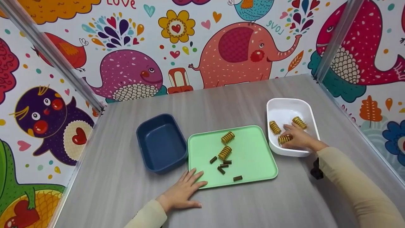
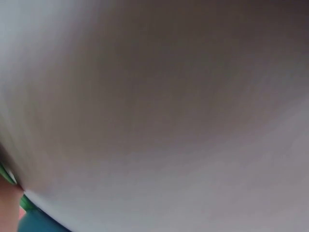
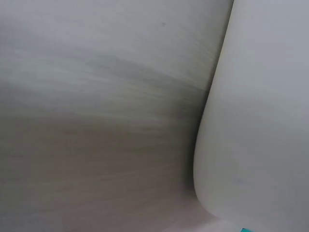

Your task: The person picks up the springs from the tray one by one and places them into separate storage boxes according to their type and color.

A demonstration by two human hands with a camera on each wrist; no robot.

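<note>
Inside the white bin (image 1: pixel 292 153), my right hand (image 1: pixel 299 136) pinches a yellow coil spring (image 1: pixel 284 139) between thumb and fingers. Two more yellow springs lie in that bin, one on the left (image 1: pixel 275 127) and one at the back right (image 1: pixel 299 122). My left hand (image 1: pixel 182 191) lies flat with fingers spread, its fingertips at the near left corner of the green tray (image 1: pixel 253 152). On this tray are two yellow springs (image 1: pixel 225 153) and several small dark springs (image 1: pixel 237 178). Both wrist views show mostly tabletop; the right one also shows the bin's outer wall (image 3: pixel 260 125).
A dark blue bin (image 1: pixel 161 145) stands against the tray's left side, with nothing seen in it. The grey wood-grain table (image 1: pixel 126 196) meets cartoon-printed panels (image 1: pixel 133 76) at the back and sides. Metal posts (image 1: pixel 337 41) rise at both back corners.
</note>
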